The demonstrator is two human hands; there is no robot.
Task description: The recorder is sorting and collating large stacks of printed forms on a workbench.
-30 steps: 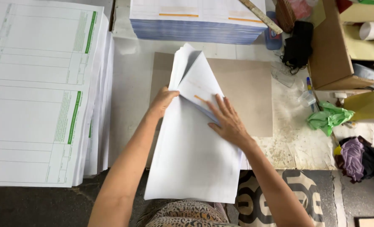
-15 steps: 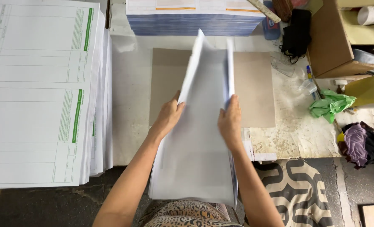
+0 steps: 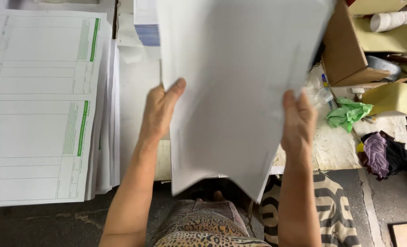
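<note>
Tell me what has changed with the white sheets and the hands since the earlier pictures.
The white sheets, first lying on the table, then stood on edge, are now lifted up toward the camera. The left hand and right hand shifted to grip the sides. The stack of green-printed forms, green cloth and cardboard box stayed put.

A print or paper-finishing workshop, by the look of it: tall stacks of printed forms (image 3: 43,105) on a worn table (image 3: 336,146), a blue-edged ream (image 3: 146,23), cardboard boxes (image 3: 350,55), rags (image 3: 347,114) and a paper roll (image 3: 391,20).
</note>
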